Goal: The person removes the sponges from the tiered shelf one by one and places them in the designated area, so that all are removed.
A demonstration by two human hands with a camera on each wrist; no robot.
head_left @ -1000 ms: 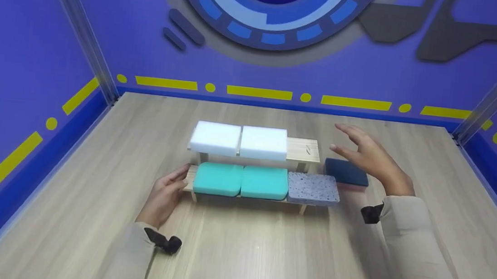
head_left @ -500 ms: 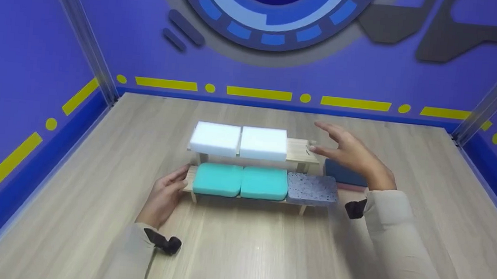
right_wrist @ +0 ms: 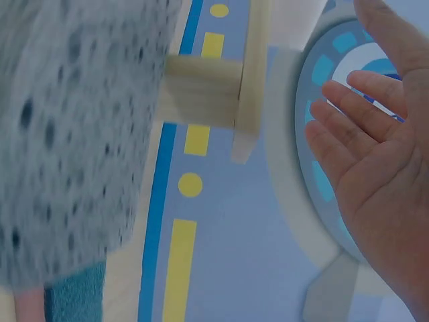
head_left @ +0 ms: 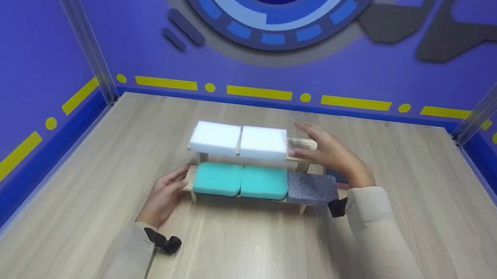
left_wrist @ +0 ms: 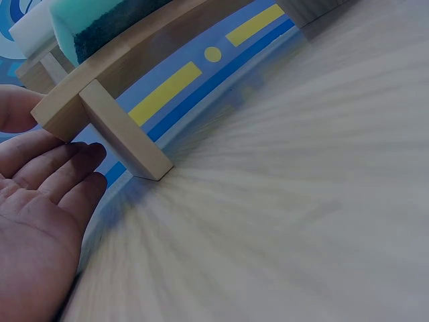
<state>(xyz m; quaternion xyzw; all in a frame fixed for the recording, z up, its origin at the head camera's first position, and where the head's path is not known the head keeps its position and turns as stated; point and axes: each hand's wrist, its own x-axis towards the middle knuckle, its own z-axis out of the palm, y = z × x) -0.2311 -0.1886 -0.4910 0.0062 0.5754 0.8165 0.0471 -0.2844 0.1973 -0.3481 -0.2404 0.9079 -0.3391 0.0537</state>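
A small two-tier wooden shelf (head_left: pixel 191 175) stands on the table. Its upper tier carries two white sponges (head_left: pixel 216 138). Along the lower tier lie two turquoise sponges (head_left: pixel 218 179) and a speckled grey sponge (head_left: pixel 312 188), which overhangs the right end. My left hand (head_left: pixel 163 198) holds the left end of the lower plank (left_wrist: pixel 64 114), thumb at its edge and fingers beneath. Holding nothing, my right hand (head_left: pixel 336 154) hovers over the right end of the upper tier. Its spread thumb and fingers point at the right-hand white sponge (head_left: pixel 264 143).
A dark blue sponge (head_left: pixel 335 175) with a pinkish underside lies on the table right of the shelf, mostly hidden by my right hand and wrist. Blue panels (head_left: pixel 272 80) with yellow markings wall the table at the back and both sides.
My right hand has moved left from above the dark blue sponge to the upper tier's right end, beside the white sponge. The left hand and the sponges have stayed put.
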